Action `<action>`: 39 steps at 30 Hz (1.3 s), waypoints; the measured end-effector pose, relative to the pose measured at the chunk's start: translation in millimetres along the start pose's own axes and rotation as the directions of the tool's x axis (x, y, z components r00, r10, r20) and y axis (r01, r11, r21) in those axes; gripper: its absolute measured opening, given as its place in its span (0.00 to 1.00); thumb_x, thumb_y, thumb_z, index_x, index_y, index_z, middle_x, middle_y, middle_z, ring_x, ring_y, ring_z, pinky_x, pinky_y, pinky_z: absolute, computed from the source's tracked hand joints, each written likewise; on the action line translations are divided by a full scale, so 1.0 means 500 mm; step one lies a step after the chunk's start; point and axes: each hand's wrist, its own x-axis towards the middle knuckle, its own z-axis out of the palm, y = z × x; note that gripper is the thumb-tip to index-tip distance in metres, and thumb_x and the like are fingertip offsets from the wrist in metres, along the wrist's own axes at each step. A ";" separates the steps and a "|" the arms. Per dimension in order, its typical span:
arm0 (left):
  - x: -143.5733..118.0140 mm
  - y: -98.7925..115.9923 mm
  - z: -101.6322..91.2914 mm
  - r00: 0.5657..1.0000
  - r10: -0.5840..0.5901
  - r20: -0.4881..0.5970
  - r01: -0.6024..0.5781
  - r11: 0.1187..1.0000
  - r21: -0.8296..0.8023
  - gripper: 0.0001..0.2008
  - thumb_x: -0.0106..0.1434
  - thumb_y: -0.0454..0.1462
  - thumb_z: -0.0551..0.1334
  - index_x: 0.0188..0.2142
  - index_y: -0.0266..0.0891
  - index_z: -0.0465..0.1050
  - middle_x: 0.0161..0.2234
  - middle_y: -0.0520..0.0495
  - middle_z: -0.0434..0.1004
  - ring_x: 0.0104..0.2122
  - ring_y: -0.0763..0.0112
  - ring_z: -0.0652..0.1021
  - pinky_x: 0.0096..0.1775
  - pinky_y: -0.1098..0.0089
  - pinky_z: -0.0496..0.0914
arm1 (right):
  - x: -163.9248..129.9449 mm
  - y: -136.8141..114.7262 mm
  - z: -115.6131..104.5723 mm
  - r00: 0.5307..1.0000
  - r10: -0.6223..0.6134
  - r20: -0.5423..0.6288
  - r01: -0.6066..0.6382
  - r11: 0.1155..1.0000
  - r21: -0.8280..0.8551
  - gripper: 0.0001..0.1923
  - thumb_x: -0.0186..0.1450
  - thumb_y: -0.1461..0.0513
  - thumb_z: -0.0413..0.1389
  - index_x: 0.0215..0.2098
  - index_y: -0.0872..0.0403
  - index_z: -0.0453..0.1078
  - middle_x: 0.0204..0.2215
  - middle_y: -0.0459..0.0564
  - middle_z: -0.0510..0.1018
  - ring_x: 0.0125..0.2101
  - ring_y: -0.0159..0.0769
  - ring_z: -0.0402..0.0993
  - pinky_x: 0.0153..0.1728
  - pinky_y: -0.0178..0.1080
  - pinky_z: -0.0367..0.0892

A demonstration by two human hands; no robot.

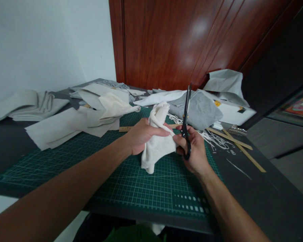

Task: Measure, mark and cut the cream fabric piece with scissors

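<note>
My left hand is closed around a piece of white cloth, bunched and folded, held above the green cutting mat. In my right hand is a pair of black-handled scissors, its blades pointing up and away, close together. The right fingertips also touch the right edge of the cloth. Part of the left fingers is hidden behind the cloth.
Pale fabric pieces and a folded stack lie at the left. Grey cloth, a white box, wooden rulers and white cord scraps lie at the right. A reddish wooden panel stands behind.
</note>
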 end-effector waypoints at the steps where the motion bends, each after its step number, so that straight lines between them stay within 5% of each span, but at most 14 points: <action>1: 0.000 -0.001 0.002 1.000 0.001 0.009 -0.001 1.000 -0.026 0.08 0.50 0.29 0.74 0.32 0.32 0.83 0.30 0.43 0.84 0.31 0.63 0.82 0.39 0.64 0.75 | 0.000 0.001 0.000 1.000 0.002 0.008 -0.002 1.000 0.002 0.25 0.53 0.55 0.74 0.42 0.50 0.68 0.21 0.34 0.71 0.16 0.25 0.58 0.14 0.29 0.52; 9: 0.004 -0.008 0.003 0.997 -0.073 0.025 0.074 0.996 -0.050 0.11 0.52 0.31 0.74 0.37 0.32 0.84 0.42 0.35 0.86 0.40 0.58 0.85 0.47 0.62 0.76 | 0.006 -0.002 0.000 0.992 -0.127 -0.011 0.127 0.992 -0.027 0.33 0.43 0.65 0.79 0.41 0.48 0.67 0.30 0.38 0.82 0.30 0.34 0.77 0.34 0.38 0.74; 14: 0.002 -0.007 0.002 0.994 -0.095 0.054 0.097 0.995 -0.031 0.12 0.52 0.29 0.72 0.39 0.32 0.85 0.43 0.36 0.86 0.42 0.60 0.84 0.51 0.62 0.74 | 0.000 -0.010 0.002 0.991 -0.137 -0.013 0.136 0.989 -0.054 0.32 0.46 0.65 0.77 0.44 0.48 0.68 0.27 0.39 0.82 0.27 0.32 0.75 0.29 0.36 0.71; 20: -0.001 -0.005 -0.004 0.996 -0.085 -0.009 0.086 0.995 0.046 0.14 0.47 0.28 0.74 0.36 0.32 0.84 0.34 0.40 0.85 0.34 0.62 0.83 0.42 0.63 0.74 | -0.002 -0.005 -0.006 0.998 -0.055 -0.033 0.053 0.998 -0.042 0.31 0.49 0.60 0.76 0.48 0.48 0.70 0.24 0.36 0.77 0.16 0.27 0.63 0.16 0.32 0.57; 28: -0.004 -0.005 0.006 0.997 -0.053 0.048 0.055 0.998 -0.031 0.13 0.53 0.32 0.76 0.39 0.33 0.84 0.37 0.39 0.86 0.36 0.60 0.85 0.42 0.63 0.77 | -0.004 -0.003 0.000 1.000 0.023 0.003 -0.023 0.999 0.034 0.29 0.52 0.53 0.75 0.47 0.48 0.70 0.21 0.37 0.75 0.15 0.27 0.60 0.13 0.31 0.55; 34: 0.002 0.015 0.004 0.998 0.035 -0.053 -0.034 0.999 0.030 0.05 0.51 0.30 0.74 0.29 0.34 0.81 0.29 0.44 0.82 0.28 0.65 0.81 0.33 0.68 0.75 | 0.003 0.002 0.002 0.998 0.026 -0.057 -0.021 0.996 0.083 0.32 0.50 0.58 0.78 0.46 0.49 0.68 0.25 0.38 0.78 0.18 0.26 0.65 0.13 0.27 0.55; 39: 0.013 0.017 -0.005 0.994 0.067 -0.090 -0.051 0.985 0.165 0.11 0.49 0.28 0.73 0.35 0.33 0.84 0.30 0.43 0.83 0.30 0.66 0.81 0.34 0.70 0.73 | 0.006 0.003 0.004 0.995 0.007 -0.102 0.003 0.995 0.103 0.34 0.47 0.62 0.79 0.46 0.49 0.67 0.27 0.38 0.81 0.19 0.27 0.71 0.14 0.27 0.58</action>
